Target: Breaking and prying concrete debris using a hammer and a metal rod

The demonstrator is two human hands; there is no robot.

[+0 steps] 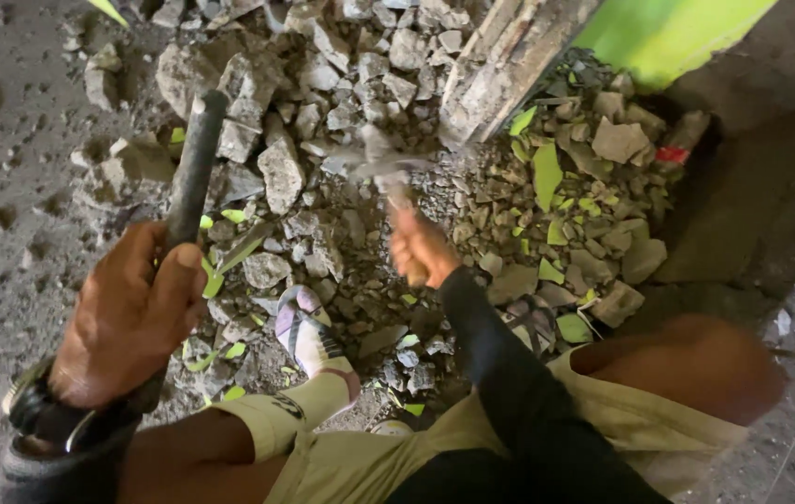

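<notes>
Rubble (323, 177), hammer (383, 173) in right grip (421, 247)

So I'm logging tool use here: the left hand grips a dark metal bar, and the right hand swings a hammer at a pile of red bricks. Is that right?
Not quite. The head view shows the left hand gripping the dark metal bar and the right hand swinging the blurred hammer, but the pile is grey broken concrete rubble with green flakes, not red bricks.
</notes>
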